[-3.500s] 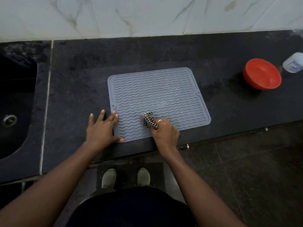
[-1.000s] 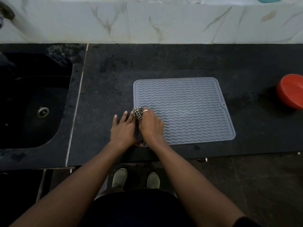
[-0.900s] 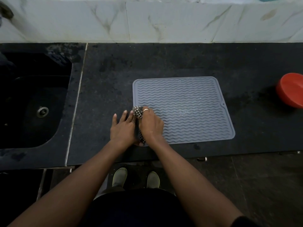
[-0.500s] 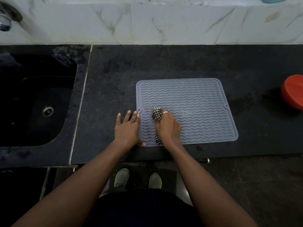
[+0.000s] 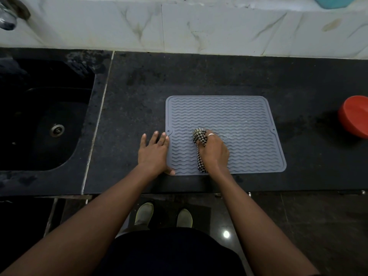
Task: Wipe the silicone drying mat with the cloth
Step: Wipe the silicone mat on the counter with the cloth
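Observation:
A grey silicone drying mat (image 5: 235, 116) with wavy ridges lies flat on the black counter (image 5: 199, 72). My right hand (image 5: 214, 151) is closed around a bunched black-and-white checked cloth (image 5: 199, 136) and presses it onto the mat's near-left part. One end of the cloth sticks out beyond my fingers, the other trails back under my palm. My left hand (image 5: 154, 152) lies flat, fingers spread, on the mat's left edge and the counter beside it, thumb on the mat's near-left corner.
A black sink (image 5: 45, 124) with a metal drain lies to the left, a tap (image 5: 10, 14) above it. A red bowl (image 5: 354, 116) stands at the right edge. A white marble wall runs along the back. The counter's front edge is just below my hands.
My right hand has slid the cloth rightward across the mat, away from my left hand at the left edge. My left hand has stayed flat at the mat's left edge.

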